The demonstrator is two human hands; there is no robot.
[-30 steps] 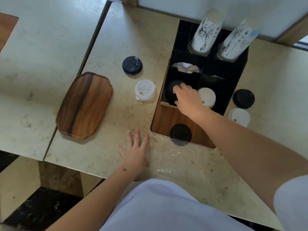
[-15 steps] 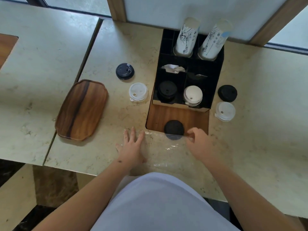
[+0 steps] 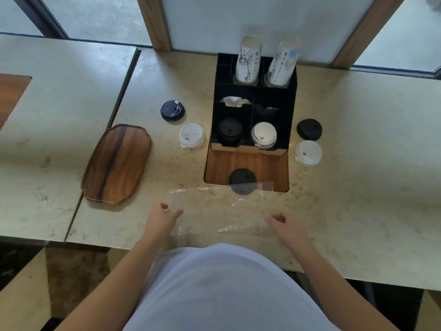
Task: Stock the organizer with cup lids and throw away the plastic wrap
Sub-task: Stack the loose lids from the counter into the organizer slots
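Note:
A clear plastic wrap (image 3: 219,211) lies flat on the counter in front of me. My left hand (image 3: 162,217) pinches its left edge and my right hand (image 3: 285,224) curls on its right edge. Behind it stands the black organizer (image 3: 292,115), with a stack of black lids (image 3: 229,131) in its front left compartment and a stack of white lids (image 3: 263,136) in the front right. Loose lids lie around it: a black one (image 3: 172,110) and a white one (image 3: 191,135) on the left, another black lid (image 3: 309,129) and white lid (image 3: 308,152) on the right.
One more black lid (image 3: 242,179) lies in the wooden recess (image 3: 269,166) before the organizer, partly under the wrap. Two sleeves of paper cups (image 3: 248,60) lean in the organizer's back. A wooden tray (image 3: 117,163) sits at the left by the counter seam.
My right hand left the organizer's black lids and came back to the wrap's right edge. My left hand went from lying flat to pinching the wrap's left edge. The wrap now lies spread out.

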